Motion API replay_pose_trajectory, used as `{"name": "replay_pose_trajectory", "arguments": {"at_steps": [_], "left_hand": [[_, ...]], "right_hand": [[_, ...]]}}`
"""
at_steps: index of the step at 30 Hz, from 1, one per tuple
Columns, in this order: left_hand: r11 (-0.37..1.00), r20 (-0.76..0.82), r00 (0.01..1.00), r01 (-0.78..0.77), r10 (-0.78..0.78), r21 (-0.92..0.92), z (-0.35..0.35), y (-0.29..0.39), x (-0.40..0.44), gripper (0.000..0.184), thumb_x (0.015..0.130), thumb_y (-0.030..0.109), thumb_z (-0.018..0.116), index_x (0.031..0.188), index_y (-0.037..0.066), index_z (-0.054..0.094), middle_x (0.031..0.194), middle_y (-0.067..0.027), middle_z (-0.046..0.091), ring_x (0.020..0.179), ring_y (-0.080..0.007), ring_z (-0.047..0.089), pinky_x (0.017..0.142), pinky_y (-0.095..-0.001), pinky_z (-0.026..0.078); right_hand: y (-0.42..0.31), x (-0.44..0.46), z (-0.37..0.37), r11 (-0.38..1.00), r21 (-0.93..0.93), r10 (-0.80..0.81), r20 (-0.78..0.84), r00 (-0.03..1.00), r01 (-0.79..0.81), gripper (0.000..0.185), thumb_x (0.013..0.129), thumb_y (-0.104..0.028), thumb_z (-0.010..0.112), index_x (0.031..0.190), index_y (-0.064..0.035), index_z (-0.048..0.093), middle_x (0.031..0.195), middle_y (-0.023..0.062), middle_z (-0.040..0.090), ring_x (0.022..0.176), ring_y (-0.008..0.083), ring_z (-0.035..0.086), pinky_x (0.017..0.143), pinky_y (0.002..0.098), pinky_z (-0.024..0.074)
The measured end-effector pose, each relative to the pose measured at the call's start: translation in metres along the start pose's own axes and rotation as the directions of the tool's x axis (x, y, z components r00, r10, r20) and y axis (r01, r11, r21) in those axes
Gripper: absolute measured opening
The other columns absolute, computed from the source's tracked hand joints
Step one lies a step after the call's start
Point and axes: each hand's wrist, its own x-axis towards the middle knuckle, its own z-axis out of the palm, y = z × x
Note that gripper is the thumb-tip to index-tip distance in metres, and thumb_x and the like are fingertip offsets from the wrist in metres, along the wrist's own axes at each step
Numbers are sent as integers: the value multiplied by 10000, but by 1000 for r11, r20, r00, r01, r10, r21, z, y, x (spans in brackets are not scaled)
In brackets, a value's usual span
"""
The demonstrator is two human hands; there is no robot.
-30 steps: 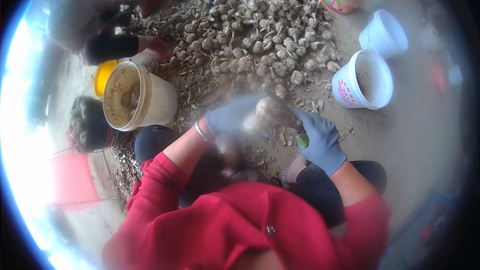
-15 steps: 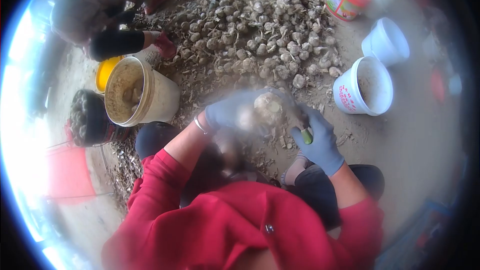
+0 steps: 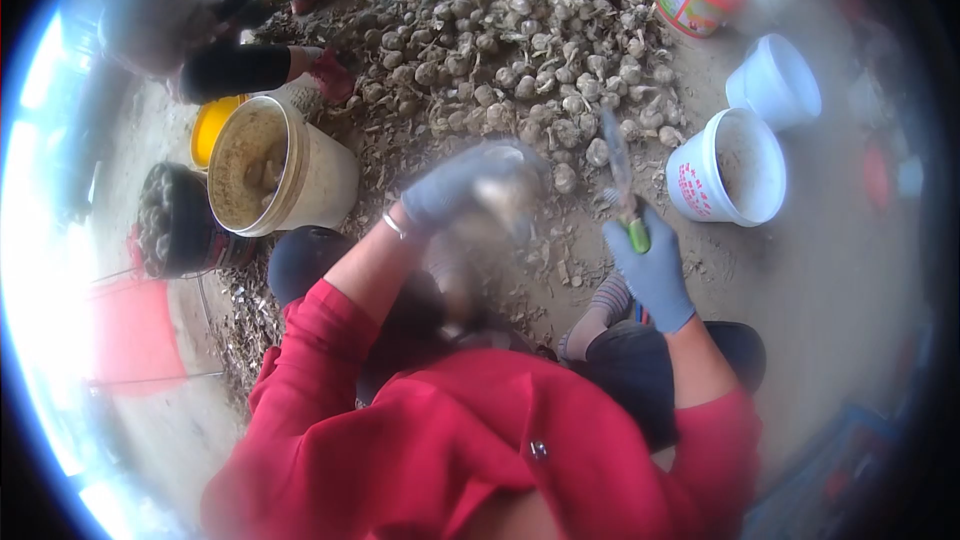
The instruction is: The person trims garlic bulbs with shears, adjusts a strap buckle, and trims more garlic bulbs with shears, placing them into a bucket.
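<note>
Dusty ground point(image 3: 800, 280), garlic heap point(image 3: 540, 50); left hand point(image 3: 448, 187) around blurred garlic bulb point(image 3: 503, 198), right hand point(image 3: 652, 270) around knife point(image 3: 621, 172).

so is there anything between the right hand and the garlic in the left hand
Nothing visible: the gap between the right hand and the blurred garlic in the left hand is open, with scraps on the ground below. The knife in the right hand points toward the heap.

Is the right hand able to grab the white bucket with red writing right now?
Probably not with a proper grip: the right hand is closed around the green-handled knife. The white bucket looks near, though, and nothing seems to stand between them.
</note>
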Motion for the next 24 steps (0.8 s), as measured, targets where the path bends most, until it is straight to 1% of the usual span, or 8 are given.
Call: {"name": "replay_pose_trajectory", "arguments": {"at_steps": [1,2,3,4,8,12,18,24], "left_hand": [[973,-160,982,135,-105,188,-3,1,-4,456,853,294,617,1154,-38,530,1014,-101,640,904,-225,660,759,-367,559],[633,-69,998,53,0,773,-8,-6,-1,379,855,305,608,1125,42,566,1003,-114,654,840,-258,669,722,-377,554],[-6,24,994,-23,106,1000,-12,-11,2,308,857,316,599,1095,121,603,992,-127,667,775,-291,679,686,-388,550],[-397,-254,965,259,66,880,-12,-19,-6,261,854,330,609,1064,175,625,960,-123,679,744,-305,677,677,-390,545],[-142,-244,929,291,277,946,-22,13,-11,282,883,409,630,971,146,678,861,-74,686,774,-260,671,717,-364,528],[142,-424,630,447,651,883,-47,96,-53,255,915,281,620,1027,56,667,907,-83,667,791,-173,639,734,-315,497],[-195,-341,349,890,873,413,-121,128,-165,269,914,219,593,1160,124,647,1145,-152,635,1099,-295,591,907,-340,463],[250,-456,595,397,662,883,-62,85,-101,324,879,172,652,1175,44,630,1127,-109,621,1044,-199,584,930,-313,442]], "right_hand": [[6,3,-4,998,-4,64,-2,998,-64,368,829,-195,642,1160,-36,614,829,151,665,747,236,683,667,361,513],[10,5,-7,992,-9,126,-5,992,-126,372,829,-204,641,1157,-30,615,818,150,662,774,219,683,685,354,511],[6,9,-14,987,-79,142,40,989,-139,382,838,-282,624,1147,-57,608,847,163,668,848,280,680,726,396,509],[9,13,-16,969,-190,169,56,984,-156,378,837,-297,616,1138,-69,604,863,165,670,855,304,676,733,412,509],[47,24,-7,801,-562,340,142,930,-207,370,818,-343,595,1110,-116,589,921,169,678,887,375,656,780,468,504],[118,33,15,620,-773,462,225,858,-131,409,787,-323,603,1135,-108,593,973,169,684,915,371,660,813,474,500],[233,52,60,808,-416,571,380,728,-417,397,744,-328,677,950,11,663,872,199,683,763,310,675,712,422,529],[255,73,105,618,85,714,354,604,-781,330,769,-303,718,824,17,659,646,128,582,454,246,536,472,413,476]]}}
